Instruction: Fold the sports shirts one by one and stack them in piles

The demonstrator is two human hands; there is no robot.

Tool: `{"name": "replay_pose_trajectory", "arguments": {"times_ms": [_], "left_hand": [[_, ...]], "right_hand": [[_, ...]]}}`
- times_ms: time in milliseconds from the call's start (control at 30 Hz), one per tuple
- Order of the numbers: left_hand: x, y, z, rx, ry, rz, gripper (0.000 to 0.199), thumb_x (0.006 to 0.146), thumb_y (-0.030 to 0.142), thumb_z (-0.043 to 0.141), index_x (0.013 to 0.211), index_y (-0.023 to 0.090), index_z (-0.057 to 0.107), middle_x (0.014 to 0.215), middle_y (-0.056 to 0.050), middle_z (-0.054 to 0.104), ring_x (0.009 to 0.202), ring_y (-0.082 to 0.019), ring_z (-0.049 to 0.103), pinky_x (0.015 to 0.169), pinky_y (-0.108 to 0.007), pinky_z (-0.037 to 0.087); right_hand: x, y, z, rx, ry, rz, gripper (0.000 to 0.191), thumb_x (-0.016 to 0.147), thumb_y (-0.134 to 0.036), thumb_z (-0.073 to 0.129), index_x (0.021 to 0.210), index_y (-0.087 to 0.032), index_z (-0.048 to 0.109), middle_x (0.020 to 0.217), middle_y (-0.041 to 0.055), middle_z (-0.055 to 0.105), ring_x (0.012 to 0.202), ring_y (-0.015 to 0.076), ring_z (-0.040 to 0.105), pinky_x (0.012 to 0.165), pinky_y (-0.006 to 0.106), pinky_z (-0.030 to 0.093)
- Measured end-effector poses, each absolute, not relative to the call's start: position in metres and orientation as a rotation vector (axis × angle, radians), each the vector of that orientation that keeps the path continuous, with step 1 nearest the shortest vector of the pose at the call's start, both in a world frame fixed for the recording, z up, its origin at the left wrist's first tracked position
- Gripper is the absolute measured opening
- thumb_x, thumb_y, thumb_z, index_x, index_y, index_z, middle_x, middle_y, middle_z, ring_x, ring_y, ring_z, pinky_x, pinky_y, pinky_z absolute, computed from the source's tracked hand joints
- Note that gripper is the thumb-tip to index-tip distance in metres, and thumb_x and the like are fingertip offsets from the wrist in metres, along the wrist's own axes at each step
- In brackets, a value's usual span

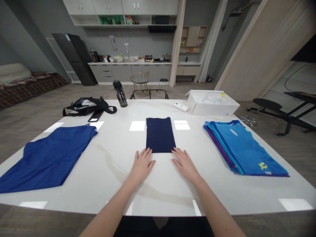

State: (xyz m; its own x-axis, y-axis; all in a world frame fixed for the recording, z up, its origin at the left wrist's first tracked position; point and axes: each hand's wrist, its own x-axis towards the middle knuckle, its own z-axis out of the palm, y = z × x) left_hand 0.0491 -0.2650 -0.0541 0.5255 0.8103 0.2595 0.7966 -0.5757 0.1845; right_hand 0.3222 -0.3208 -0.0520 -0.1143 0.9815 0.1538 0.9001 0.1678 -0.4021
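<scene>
Navy cloth [160, 135] lies folded into a flat, upright rectangle mid-table [118, 191]. Left hand [141, 164]: open, palm down, fingers loosely spread, gripping nothing; fingertips at the cloth's near left corner. Right hand [185, 165]: likewise open and flat, nothing grasped, fingertips at the near right corner. From where I stand, contact looks light; pressure cannot be told. Blue cloth [55, 158] spread on the person's left, well apart. Shirt stack [243, 148] on the right, turquoise and purple edges showing. Beyond: bag [98, 103], bottle [120, 95], white box [213, 108].
</scene>
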Motion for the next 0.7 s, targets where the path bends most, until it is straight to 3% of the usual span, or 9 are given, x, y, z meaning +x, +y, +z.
{"name": "replay_pose_trajectory", "arguments": {"times_ms": [200,333,467,567,700], "left_hand": [[0.057,-0.271,-0.044,2.687,1.379,0.631,0.038,0.100,0.031,0.050,0.134,0.017,0.057,0.135,-0.014,0.062,0.124,-0.031,0.056,0.111,-0.053,0.041],[0.059,-0.255,-0.031,2.447,1.341,0.841,0.027,0.098,0.018,0.045,0.121,0.022,0.058,0.116,-0.009,0.065,0.110,-0.025,0.063,0.098,-0.043,0.051],[0.060,-0.231,-0.028,2.127,1.513,0.912,0.014,0.096,0.025,0.051,0.109,0.023,0.055,0.106,-0.006,0.063,0.090,-0.021,0.067,0.085,-0.037,0.053],[0.061,-0.223,-0.034,2.057,1.640,0.763,0.015,0.095,0.033,0.056,0.106,0.023,0.053,0.093,-0.003,0.066,0.084,-0.021,0.066,0.080,-0.035,0.050],[0.064,-0.223,-0.043,2.088,1.705,0.707,0.014,0.094,0.031,0.057,0.105,0.024,0.053,0.085,-0.001,0.066,0.082,-0.021,0.065,0.077,-0.033,0.046]], "right_hand": [[0.324,-0.319,-0.052,-1.768,-2.072,0.287,0.049,0.104,-0.044,0.042,0.148,-0.024,0.050,0.157,0.0080,0.045,0.148,0.0256,0.036,0.123,0.054,0.023],[0.323,-0.320,-0.051,-1.748,-2.064,0.306,0.047,0.104,-0.043,0.041,0.146,-0.025,0.051,0.157,0.0075,0.045,0.148,0.0257,0.036,0.123,0.054,0.021],[0.322,-0.318,-0.052,-1.738,-1.877,0.286,0.046,0.102,-0.043,0.044,0.140,-0.021,0.056,0.156,0.0121,0.044,0.144,0.0266,0.041,0.121,0.050,0.029],[0.325,-0.310,-0.054,-1.740,-1.684,0.280,0.042,0.098,-0.042,0.049,0.131,-0.019,0.063,0.138,0.0142,0.062,0.129,0.0288,0.055,0.112,0.047,0.041],[0.328,-0.291,-0.053,-1.760,-1.507,0.322,0.032,0.092,-0.042,0.055,0.111,-0.022,0.073,0.108,0.0092,0.075,0.107,0.0278,0.065,0.099,0.044,0.049]]}}
